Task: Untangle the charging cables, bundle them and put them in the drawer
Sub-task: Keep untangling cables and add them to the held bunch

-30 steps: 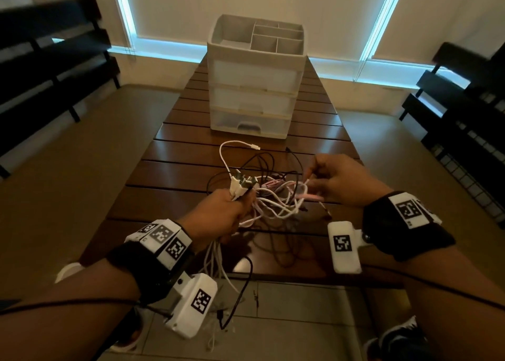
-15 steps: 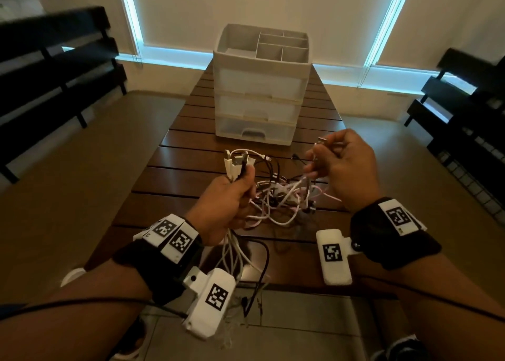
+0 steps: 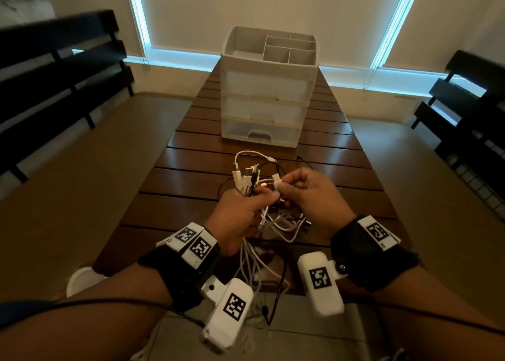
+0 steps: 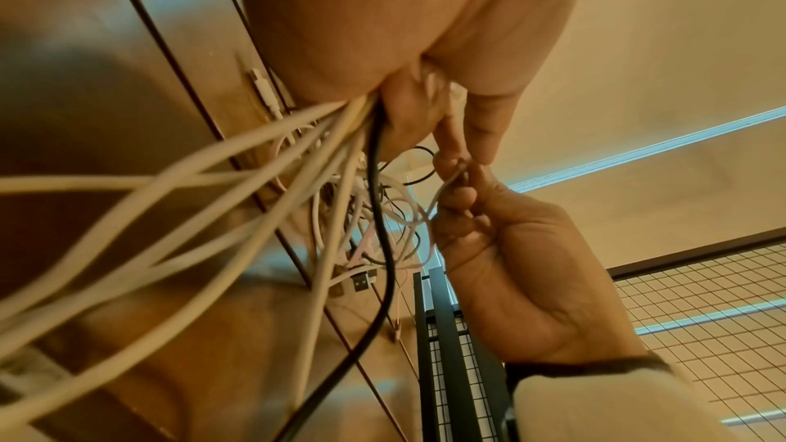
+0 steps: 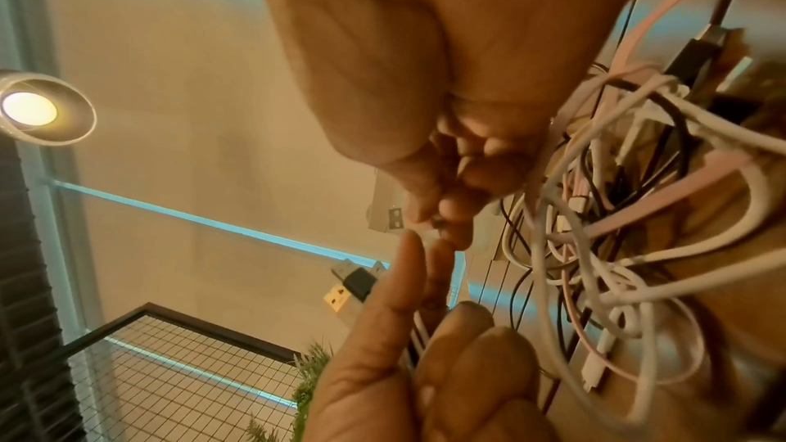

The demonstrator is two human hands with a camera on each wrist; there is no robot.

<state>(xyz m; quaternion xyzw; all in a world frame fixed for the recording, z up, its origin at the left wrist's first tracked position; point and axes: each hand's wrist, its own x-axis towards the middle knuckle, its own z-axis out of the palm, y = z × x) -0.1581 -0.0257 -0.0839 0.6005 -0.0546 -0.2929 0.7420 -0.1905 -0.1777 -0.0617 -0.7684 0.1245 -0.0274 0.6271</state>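
Charging cables [image 3: 276, 218] are being held as one tangled knot between both hands, above the near end of the wooden surface [image 3: 191, 174]. Left hand [image 3: 237, 218] is clenching a bunch of white and black strands in its fist, plug ends sticking up past the thumb toward the drawer unit [image 3: 266, 92]. Right hand [image 3: 311, 194] is pinching a single white plug [image 3: 277, 181] between thumb and forefinger, its fingers [image 4: 457, 194] curled round a thin strand. Compared with half a second ago, the right hand is sitting lower and closer in, now almost touching the left thumb, and the left hand's plug cluster is standing nearer the right. Loose lengths are trailing from the left fist down over the surface's near edge, their long axis running roughly vertical. Drawers are all standing closed.
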